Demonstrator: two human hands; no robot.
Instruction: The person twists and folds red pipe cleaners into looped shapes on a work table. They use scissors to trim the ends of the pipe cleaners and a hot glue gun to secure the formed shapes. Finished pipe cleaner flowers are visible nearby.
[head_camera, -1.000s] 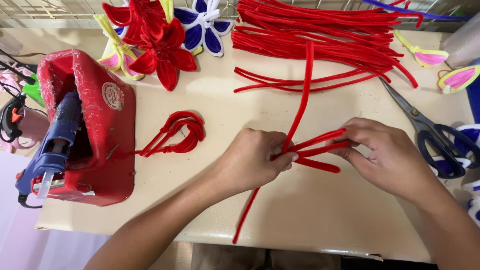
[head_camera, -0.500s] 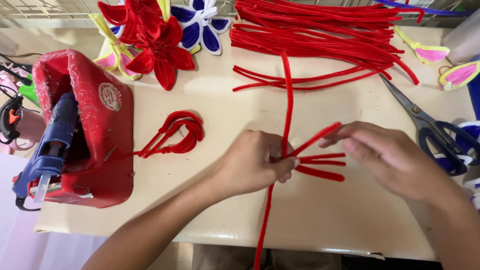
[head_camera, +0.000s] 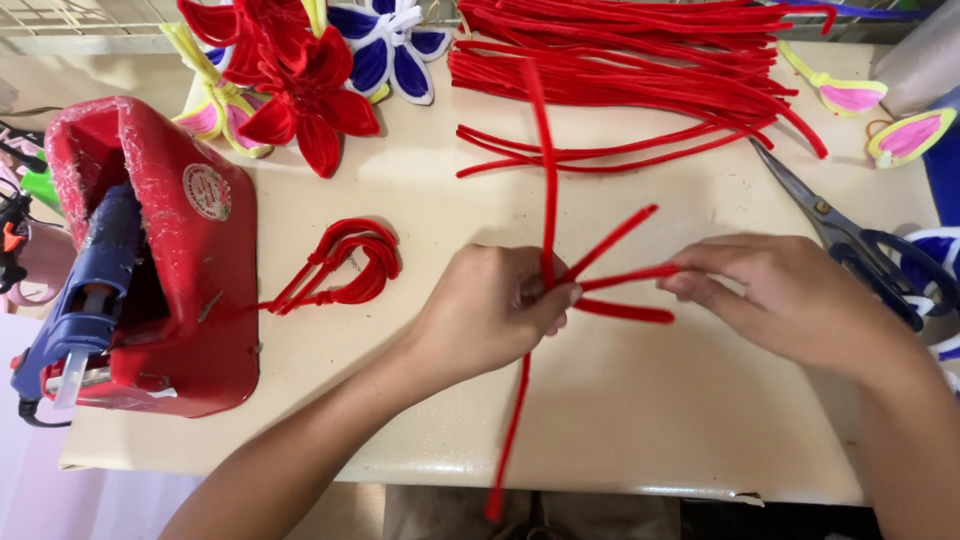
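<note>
Fingers of the left hand (head_camera: 495, 310) are pressed together, pinching a long fuzzy red pipe cleaner (head_camera: 545, 200) at its crossing with several shorter red stems, seemingly to hold the junction firm; that long stem runs from twelve o'clock down past the near edge of the cream tabletop (head_camera: 640, 420) toward six o'clock. The right hand (head_camera: 790, 295), at three o'clock of the left, pinches the tip of one short folded red pipe-cleaner loop (head_camera: 625, 280) between thumb and forefinger, apparently to steady it while the other strands fan out between the two hands. At nine o'clock of the left hand lies a finished bundle of looped red pipe cleaners (head_camera: 345, 262), set apart from the work. Farther toward nine o'clock a blue hot-glue gun (head_camera: 85, 300) rests nozzle-down in a red plastic stand (head_camera: 190, 290), which bears a small round pale sticker on its upper face. At twelve o'clock a heap of straight red pipe cleaners (head_camera: 640, 60) waits within reach, with red pipe-cleaner flowers (head_camera: 300, 85) and a blue-and-white one (head_camera: 390, 50) at eleven o'clock. Grey-bladed scissors with dark blue handles (head_camera: 860, 240) lie just beyond the right hand, at two o'clock.
</note>
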